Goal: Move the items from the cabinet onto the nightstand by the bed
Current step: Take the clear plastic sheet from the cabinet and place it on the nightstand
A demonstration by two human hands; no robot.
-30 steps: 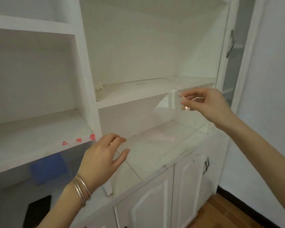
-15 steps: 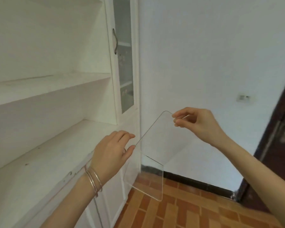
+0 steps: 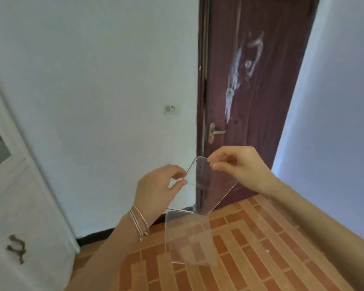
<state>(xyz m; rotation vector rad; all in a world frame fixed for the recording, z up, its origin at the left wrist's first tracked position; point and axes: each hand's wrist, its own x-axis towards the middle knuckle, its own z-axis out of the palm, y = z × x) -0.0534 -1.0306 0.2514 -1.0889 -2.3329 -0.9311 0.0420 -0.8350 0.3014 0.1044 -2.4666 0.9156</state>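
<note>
Holding the clear plastic stand (image 3: 189,238) in mid-air before the door (image 3: 256,80), the right hand (image 3: 240,164) pinches its top corner and the left hand (image 3: 156,192) pinches its side edge, which looks like the carry step, so the next move calls for finding the nightstand, not in view.

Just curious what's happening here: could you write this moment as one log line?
item: clear plastic stand | right hand: pinches top corner | left hand: pinches side edge | nightstand: not in view
</note>
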